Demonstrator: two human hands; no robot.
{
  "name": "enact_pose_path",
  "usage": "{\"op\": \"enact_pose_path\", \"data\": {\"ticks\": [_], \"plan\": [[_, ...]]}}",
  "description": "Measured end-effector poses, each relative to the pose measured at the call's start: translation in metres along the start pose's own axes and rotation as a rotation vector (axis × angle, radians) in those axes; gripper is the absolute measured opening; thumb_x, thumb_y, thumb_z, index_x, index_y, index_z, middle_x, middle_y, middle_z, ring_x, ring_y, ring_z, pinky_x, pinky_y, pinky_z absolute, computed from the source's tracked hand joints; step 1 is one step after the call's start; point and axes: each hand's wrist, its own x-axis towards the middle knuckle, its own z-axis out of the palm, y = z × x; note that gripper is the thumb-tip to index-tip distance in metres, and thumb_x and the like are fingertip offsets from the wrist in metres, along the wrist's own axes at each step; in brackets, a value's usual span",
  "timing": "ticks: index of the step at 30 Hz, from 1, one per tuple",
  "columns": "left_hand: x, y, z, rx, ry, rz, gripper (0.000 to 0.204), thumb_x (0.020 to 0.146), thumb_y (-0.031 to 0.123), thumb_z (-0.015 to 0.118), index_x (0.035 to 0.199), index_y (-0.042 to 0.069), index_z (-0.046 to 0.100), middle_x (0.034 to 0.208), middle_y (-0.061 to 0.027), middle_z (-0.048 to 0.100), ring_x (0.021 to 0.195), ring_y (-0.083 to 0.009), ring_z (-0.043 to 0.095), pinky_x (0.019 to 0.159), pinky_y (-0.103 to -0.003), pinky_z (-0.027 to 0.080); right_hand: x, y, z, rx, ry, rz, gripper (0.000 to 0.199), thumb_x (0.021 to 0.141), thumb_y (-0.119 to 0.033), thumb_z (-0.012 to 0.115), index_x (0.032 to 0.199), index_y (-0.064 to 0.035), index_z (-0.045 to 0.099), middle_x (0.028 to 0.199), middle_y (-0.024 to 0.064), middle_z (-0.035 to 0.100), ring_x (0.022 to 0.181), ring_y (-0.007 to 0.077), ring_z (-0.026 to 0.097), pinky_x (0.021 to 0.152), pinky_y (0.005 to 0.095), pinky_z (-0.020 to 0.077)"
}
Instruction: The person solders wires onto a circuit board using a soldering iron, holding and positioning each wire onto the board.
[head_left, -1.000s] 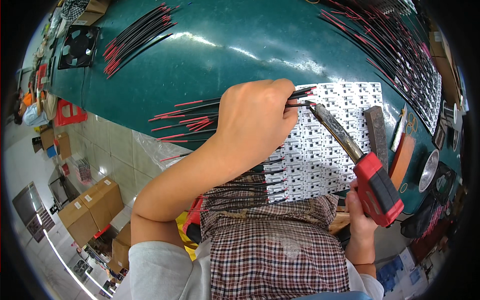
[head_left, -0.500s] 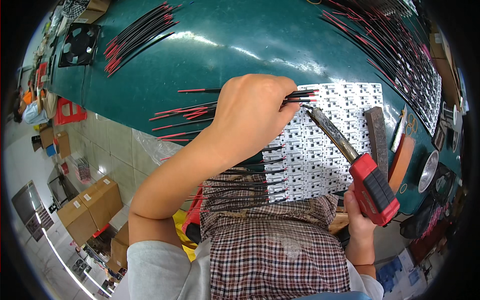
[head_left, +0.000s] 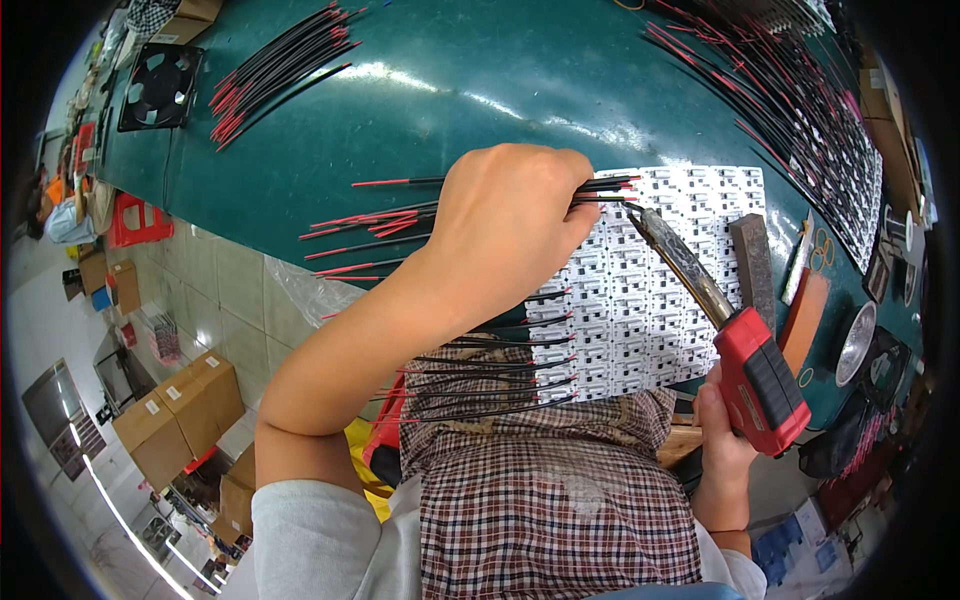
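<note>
Left grip point(head_left: 515, 205) hides its own fingertips plus the middles of the black wires point(head_left: 608, 184). Right grip's point(head_left: 725, 448) fingers mostly vanish behind the red iron point(head_left: 763, 380) at 4 o'clock. Wire pile point(head_left: 775, 115) around 2 gets chopped up top. White board's point(head_left: 650, 270) markings? Way too tiny.

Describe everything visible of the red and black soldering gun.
The red and black soldering gun has a plastic-looking red body with a black side panel and a long, stained metal barrel narrowing to a thin dark tip. It slants up and leftward over the white circuit-board sheet, tip close to the black, red-ended wires; contact is unclear. The right hand grips it.
</note>
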Motion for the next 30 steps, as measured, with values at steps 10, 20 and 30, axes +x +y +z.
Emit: {"op": "enact_pose_path", "data": {"ticks": [10,20,30], "plan": [[0.002,-0.004,-0.002,-0.149,-0.101,-0.112,0.019,0.098,0.018,0.058,0.098,0.000,0.064,0.081,-0.0147,0.072,0.071,-0.0321,0.070,0.065,-0.040,0.052,-0.001,0.006,-0.001,-0.023,0.072,-0.042,0.028,0.090,0.001,0.069,0.116,0.0023,0.059,0.089,0.0068,0.063,0.061,0.0087,0.056,0.052,0.0233,0.0444],[-0.003,0.016,-0.021,0.056,0.231,0.051,0.011,0.096,0.014,0.062,0.099,0.003,0.064,0.082,-0.0124,0.071,0.068,-0.0278,0.068,0.062,-0.038,0.050,-0.008,0.012,-0.003,-0.006,0.127,-0.025,0.030,0.090,0.001,0.069,0.118,0.0026,0.059,0.093,0.0069,0.063,0.061,0.0090,0.056,0.052,0.0234,0.0446],[-0.025,0.020,-0.001,-0.132,0.029,-0.096,0.014,0.088,0.010,0.069,0.098,0.003,0.064,0.083,-0.0147,0.071,0.066,-0.0300,0.068,0.059,-0.038,0.051,-0.019,0.002,-0.014,0.006,0.036,0.090,0.030,0.086,0.000,0.073,0.115,0.0009,0.064,0.098,0.0073,0.066,0.076,0.0124,0.060,0.067,0.0282,0.0479]]}}
